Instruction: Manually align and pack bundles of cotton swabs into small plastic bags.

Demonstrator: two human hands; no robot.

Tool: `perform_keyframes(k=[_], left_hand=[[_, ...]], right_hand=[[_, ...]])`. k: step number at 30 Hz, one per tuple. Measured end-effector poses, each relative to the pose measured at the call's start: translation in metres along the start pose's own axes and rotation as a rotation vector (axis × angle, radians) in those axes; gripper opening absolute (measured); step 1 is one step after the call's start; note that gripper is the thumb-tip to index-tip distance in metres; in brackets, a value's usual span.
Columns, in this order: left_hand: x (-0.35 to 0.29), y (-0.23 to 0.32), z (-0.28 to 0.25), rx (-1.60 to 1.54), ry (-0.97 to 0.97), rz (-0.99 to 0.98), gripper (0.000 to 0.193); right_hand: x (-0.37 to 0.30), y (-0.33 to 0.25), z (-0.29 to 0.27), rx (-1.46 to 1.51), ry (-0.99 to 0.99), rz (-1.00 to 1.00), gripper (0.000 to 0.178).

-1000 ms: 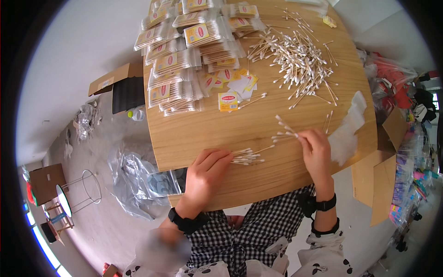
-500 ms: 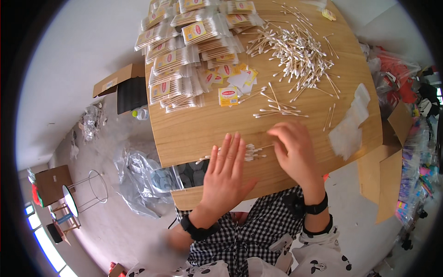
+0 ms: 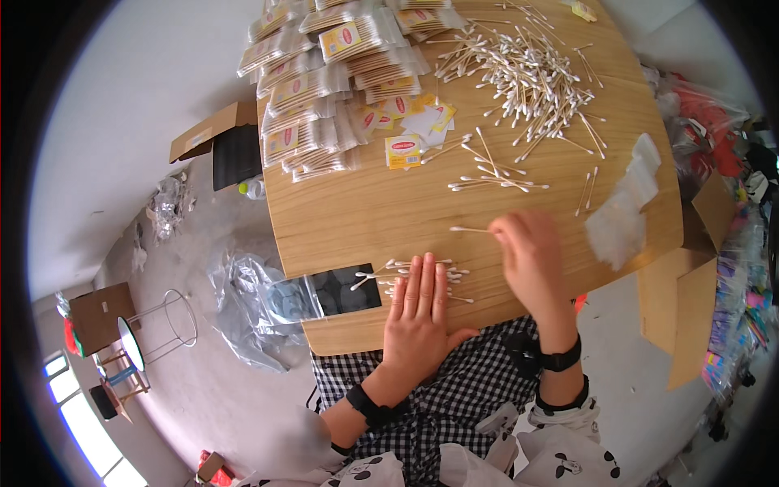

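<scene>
My left hand [image 3: 415,329] lies flat with fingers stretched over a small bunch of cotton swabs [image 3: 456,273] near the table's front edge. Swab tips stick out on both sides of the fingers. To its right, my right hand [image 3: 531,256] pinches one end of a single cotton swab [image 3: 469,229], whose white tip points left. Beyond the hands lies a loose group of swabs [image 3: 499,183]. A big heap of swabs [image 3: 531,89] spreads farther back. A yellow and white label card [image 3: 403,152] lies left of the loose group, before more cards.
Filled swab packets [image 3: 312,89] are stacked at the back left. Clear plastic bags [image 3: 621,223] lie at the table's right side. A dark rectangular patch with round shapes [image 3: 349,290] shows beside my left hand. Cardboard boxes [image 3: 690,308] stand at the right.
My left hand has shifted right over the bunch, with swab tips now showing on both sides. The right hand has moved slightly right, and its pinched swab now shows clearly.
</scene>
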State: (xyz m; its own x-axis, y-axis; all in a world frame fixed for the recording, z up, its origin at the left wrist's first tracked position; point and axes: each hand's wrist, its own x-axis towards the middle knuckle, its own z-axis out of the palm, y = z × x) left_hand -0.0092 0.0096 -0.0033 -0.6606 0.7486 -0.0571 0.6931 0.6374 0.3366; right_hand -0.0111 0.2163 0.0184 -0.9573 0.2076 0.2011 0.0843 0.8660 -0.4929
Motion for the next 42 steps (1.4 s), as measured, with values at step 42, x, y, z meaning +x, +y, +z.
perform_keyframes(k=[42], left_hand=[[0.016, -0.005, -0.008, -0.076, 0.144, -0.092, 0.109]], right_hand=[[0.044, -0.021, 0.017, -0.063, 0.093, -0.208, 0.017]])
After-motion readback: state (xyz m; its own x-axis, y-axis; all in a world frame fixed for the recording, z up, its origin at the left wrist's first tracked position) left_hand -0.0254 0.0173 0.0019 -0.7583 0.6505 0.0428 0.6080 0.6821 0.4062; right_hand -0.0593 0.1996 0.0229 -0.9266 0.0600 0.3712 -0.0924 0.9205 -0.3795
